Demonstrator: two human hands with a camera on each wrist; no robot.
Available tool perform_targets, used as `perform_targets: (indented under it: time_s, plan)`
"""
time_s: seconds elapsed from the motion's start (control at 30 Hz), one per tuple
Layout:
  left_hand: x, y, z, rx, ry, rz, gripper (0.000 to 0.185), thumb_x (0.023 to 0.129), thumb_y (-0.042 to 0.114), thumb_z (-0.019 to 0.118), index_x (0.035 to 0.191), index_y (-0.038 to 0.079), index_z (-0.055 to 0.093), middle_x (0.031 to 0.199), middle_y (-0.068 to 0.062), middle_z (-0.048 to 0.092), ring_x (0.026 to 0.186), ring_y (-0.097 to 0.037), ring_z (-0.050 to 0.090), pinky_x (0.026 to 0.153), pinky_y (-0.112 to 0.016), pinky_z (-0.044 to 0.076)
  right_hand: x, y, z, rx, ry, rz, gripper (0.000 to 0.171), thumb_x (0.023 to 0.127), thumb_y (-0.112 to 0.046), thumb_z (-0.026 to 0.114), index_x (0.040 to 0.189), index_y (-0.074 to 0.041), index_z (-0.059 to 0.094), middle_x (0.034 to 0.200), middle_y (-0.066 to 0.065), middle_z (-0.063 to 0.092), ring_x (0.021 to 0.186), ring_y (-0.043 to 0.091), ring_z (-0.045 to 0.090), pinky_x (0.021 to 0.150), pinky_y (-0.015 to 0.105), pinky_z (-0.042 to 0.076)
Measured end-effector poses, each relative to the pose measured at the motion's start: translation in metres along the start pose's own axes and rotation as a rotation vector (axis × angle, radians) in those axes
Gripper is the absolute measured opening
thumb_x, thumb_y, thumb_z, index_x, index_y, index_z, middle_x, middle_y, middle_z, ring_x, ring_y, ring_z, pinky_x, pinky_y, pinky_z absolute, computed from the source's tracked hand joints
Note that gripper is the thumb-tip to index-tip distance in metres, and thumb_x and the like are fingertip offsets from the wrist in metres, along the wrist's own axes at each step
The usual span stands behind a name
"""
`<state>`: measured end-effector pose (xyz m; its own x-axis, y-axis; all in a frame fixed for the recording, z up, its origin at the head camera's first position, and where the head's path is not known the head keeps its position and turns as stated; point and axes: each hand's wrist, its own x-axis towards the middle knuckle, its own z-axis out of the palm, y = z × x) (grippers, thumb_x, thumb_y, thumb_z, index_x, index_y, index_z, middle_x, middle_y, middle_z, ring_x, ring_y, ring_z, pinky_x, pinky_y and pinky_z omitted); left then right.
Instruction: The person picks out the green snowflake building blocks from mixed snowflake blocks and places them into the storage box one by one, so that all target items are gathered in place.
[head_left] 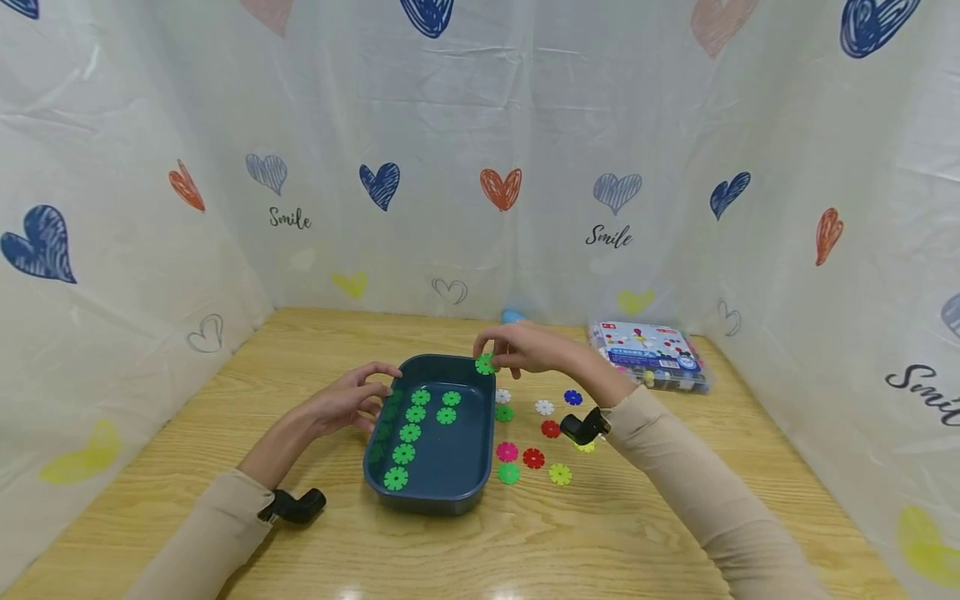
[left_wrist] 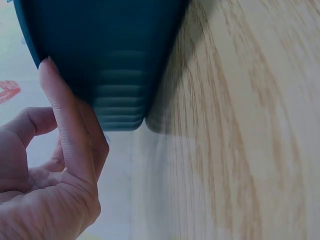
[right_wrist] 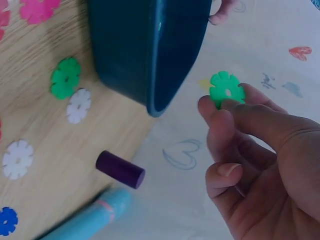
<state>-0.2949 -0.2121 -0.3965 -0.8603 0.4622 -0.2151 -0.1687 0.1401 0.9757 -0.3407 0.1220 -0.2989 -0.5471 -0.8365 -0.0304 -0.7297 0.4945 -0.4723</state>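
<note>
My right hand (head_left: pixel 525 346) pinches a green flower-shaped plastic disc (right_wrist: pixel 226 90) between thumb and finger, over the far right corner of the dark blue tray (head_left: pixel 429 503). Its other fingers bend loosely. At the tray's left side my left hand (head_left: pixel 348 400) rests relaxed fingers against the rim; the left wrist view shows one long finger (left_wrist: pixel 65 115) touching the edge. Inside the tray, several green discs (head_left: pixel 410 432) form a column along the left, and a shorter column of two green discs (head_left: pixel 446 416) lies beside it.
Right of the tray lie loose discs: green (head_left: pixel 508 473), pink (head_left: pixel 507 452), red (head_left: pixel 533 458), yellow (head_left: pixel 560 474), white (head_left: pixel 544 407) and blue (head_left: pixel 573 397). A boxed toy set (head_left: pixel 651 354) sits at the back right. Behind the tray are a purple cylinder (right_wrist: pixel 120 169) and a light blue object (right_wrist: pixel 92 217).
</note>
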Motion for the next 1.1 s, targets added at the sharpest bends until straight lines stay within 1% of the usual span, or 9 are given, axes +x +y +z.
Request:
perform_targets:
  time_s: [0.2,0.3,0.37,0.47,0.6,0.67,0.77,0.93,1.1]
  plan:
    - [0.0,0.0,0.0,-0.002,-0.001,-0.001,0.046,0.102,0.014,0.048,0.145,0.008,0.031,0.094,-0.004,0.051,0.061,-0.01,0.055,0.056,-0.026,0.057,0.015,-0.011,-0.002,-0.023,-0.116,0.031,0.027,0.099,-0.002,0.047,0.123,-0.009,0.059,0.103,0.02,0.071,0.056,0.011,0.062,0.059,0.024,0.053]
    - [0.0,0.0,0.001,-0.008,0.005,-0.007,0.045,0.102,0.013,0.048,0.144,0.009,0.032,0.092,-0.004,0.05,0.061,-0.01,0.055,0.056,-0.026,0.058,0.023,-0.015,-0.002,-0.029,-0.163,0.055,0.028,0.099,-0.002,0.048,0.122,-0.011,0.06,0.102,0.02,0.071,0.057,0.011,0.063,0.063,0.024,0.053]
    - [0.0,0.001,0.001,-0.01,0.01,-0.011,0.044,0.102,0.012,0.048,0.144,0.009,0.033,0.092,-0.004,0.05,0.061,-0.01,0.055,0.056,-0.027,0.058,0.027,-0.016,-0.001,-0.029,-0.198,0.077,0.028,0.099,-0.001,0.049,0.123,-0.01,0.06,0.101,0.022,0.071,0.057,0.012,0.063,0.064,0.024,0.054]
    - [0.0,0.002,0.001,-0.014,0.012,-0.016,0.044,0.102,0.012,0.048,0.143,0.01,0.033,0.091,-0.004,0.05,0.061,-0.01,0.055,0.056,-0.027,0.058,0.035,-0.019,0.001,-0.015,-0.258,0.108,0.028,0.099,-0.001,0.05,0.124,-0.008,0.06,0.101,0.021,0.07,0.061,0.018,0.065,0.066,0.025,0.055]
    - [0.0,0.002,0.0,-0.02,0.008,-0.019,0.045,0.101,0.012,0.049,0.143,0.01,0.033,0.093,-0.004,0.051,0.061,-0.01,0.055,0.056,-0.026,0.058,0.044,-0.023,0.005,-0.005,-0.317,0.157,0.026,0.099,-0.003,0.051,0.122,-0.011,0.061,0.101,0.018,0.07,0.064,0.022,0.065,0.068,0.029,0.056]
    - [0.0,0.002,0.0,-0.019,0.006,-0.017,0.045,0.101,0.012,0.049,0.143,0.01,0.033,0.095,-0.005,0.051,0.061,-0.01,0.055,0.056,-0.026,0.057,0.049,-0.024,0.007,-0.008,-0.33,0.168,0.025,0.099,-0.004,0.052,0.119,-0.014,0.062,0.098,0.017,0.071,0.062,0.019,0.064,0.067,0.029,0.056]
    - [0.001,0.002,0.0,-0.015,0.007,-0.016,0.045,0.101,0.012,0.049,0.143,0.01,0.033,0.098,-0.006,0.05,0.062,-0.01,0.055,0.056,-0.026,0.057,0.055,-0.024,0.012,0.009,-0.338,0.177,0.025,0.098,-0.004,0.055,0.119,-0.012,0.063,0.096,0.018,0.072,0.059,0.017,0.062,0.061,0.028,0.053]
    - [0.001,0.002,0.0,-0.007,0.01,-0.018,0.045,0.101,0.012,0.049,0.143,0.011,0.033,0.1,-0.007,0.05,0.062,-0.01,0.055,0.056,-0.025,0.057,0.066,-0.023,0.023,0.033,-0.361,0.211,0.028,0.095,-0.004,0.058,0.121,-0.01,0.064,0.097,0.019,0.074,0.056,0.017,0.061,0.049,0.024,0.041]
    - [0.0,0.002,0.0,0.001,0.017,-0.019,0.045,0.101,0.012,0.049,0.143,0.011,0.034,0.101,-0.008,0.05,0.062,-0.01,0.055,0.056,-0.025,0.057,0.075,-0.026,0.035,0.034,-0.406,0.273,0.026,0.093,-0.003,0.061,0.115,-0.015,0.068,0.094,0.016,0.074,0.054,0.015,0.057,0.051,0.027,0.04]
